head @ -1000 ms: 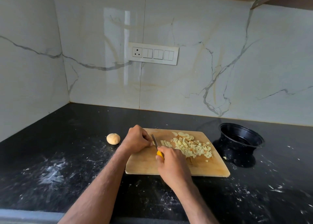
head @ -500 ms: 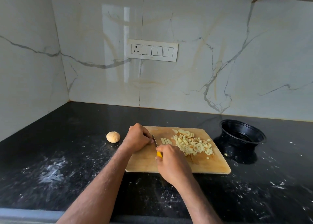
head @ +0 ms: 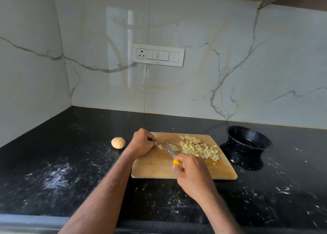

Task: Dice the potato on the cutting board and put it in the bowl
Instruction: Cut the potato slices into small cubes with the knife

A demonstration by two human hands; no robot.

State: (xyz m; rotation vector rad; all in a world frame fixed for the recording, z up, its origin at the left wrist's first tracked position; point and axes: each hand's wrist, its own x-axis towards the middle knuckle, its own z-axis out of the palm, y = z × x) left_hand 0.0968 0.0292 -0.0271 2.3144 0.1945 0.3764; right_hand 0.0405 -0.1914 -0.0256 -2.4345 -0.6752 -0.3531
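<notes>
Head view: my right hand [head: 192, 174] is curled round the yellow handle of a knife [head: 170, 150], blade pointing toward 11 o'clock across the wooden cutting board [head: 155, 168]. At 10 o'clock from that hand, my left hand [head: 142, 142] sits on the board with fingers curled, their tips pinching a small potato piece [head: 160, 146] just left of the blade. Just right of the blade lie a few cut strips [head: 174, 148]. At 3 o'clock from the blade, the diced potato [head: 200, 149] is heaped on the board's far right part, with several round slices [head: 192, 139] touching the heap at its 12 o'clock edge. None of it is in the black bowl [head: 249, 141], which stands on the dark countertop [head: 70, 163] at 3 o'clock from the board, near it but apart. A whole potato [head: 118, 142] rests on the counter at 9 o'clock from my left hand. White smears mark the counter. On the marble wall at 12 o'clock is a switch panel [head: 158, 55]; I can read no writing or brand anywhere.
</notes>
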